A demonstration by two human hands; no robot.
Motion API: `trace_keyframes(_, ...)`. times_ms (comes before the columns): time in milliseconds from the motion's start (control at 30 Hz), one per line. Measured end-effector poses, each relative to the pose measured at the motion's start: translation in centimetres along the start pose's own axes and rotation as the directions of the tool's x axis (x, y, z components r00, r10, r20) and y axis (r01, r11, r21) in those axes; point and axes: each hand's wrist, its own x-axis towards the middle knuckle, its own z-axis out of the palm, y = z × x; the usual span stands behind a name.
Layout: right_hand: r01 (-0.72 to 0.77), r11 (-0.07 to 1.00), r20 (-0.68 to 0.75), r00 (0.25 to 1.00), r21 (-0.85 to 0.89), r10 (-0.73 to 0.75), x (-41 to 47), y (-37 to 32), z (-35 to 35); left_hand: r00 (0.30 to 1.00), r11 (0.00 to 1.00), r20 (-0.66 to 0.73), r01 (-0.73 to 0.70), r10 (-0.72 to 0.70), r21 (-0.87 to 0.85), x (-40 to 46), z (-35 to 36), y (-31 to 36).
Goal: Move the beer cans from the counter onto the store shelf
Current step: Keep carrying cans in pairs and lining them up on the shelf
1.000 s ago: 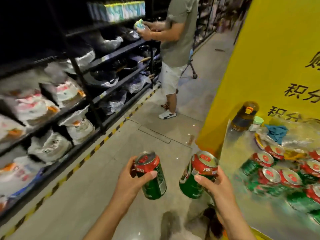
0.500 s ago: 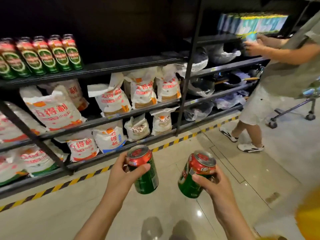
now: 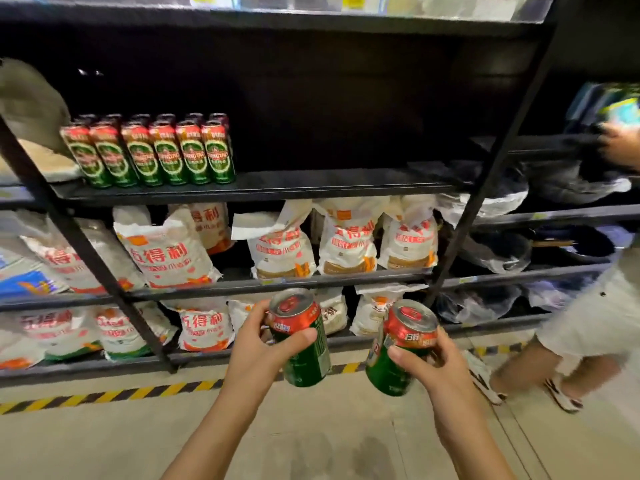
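Note:
My left hand [image 3: 258,351] grips a green beer can with a red top [image 3: 304,341], held upright in front of the lower shelves. My right hand [image 3: 433,368] grips a second green and red beer can [image 3: 398,351], tilted a little to the left. Both cans hang side by side above the floor, a short gap between them. On the black store shelf [image 3: 311,183] at upper left stands a row of several green beer cans [image 3: 152,152]; the shelf to their right is bare.
White flour bags [image 3: 346,237] fill the two lower shelves. Slanted black posts [image 3: 485,188] frame the bay. A yellow-black stripe [image 3: 138,393] runs along the floor at the shelf's foot. Another person [image 3: 588,323] stands close at the right, reaching into the neighbouring bay.
My view has swung left from the counter and aisle to face the shelf, which is now nearer. Both hands keep their cans. The counter is out of view.

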Motion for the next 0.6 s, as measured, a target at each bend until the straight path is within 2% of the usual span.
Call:
trace_keyframes(333, -0.058, 0.996, 0.213, 0.974, -0.070, 0.071, 14.0, -0.6, 6.9, 0.968, 1.000, -0.253, 0.009, -0.007, 0.009, 10.8, -3.7, 1.0)
trace_keyframes(600, -0.053, 0.991, 0.238, 0.968, -0.126, 0.082, 25.1, -0.6, 15.6, 0.964, 1.000, -0.264, -0.023, 0.020, -0.007, 23.9, -8.2, 1.8)
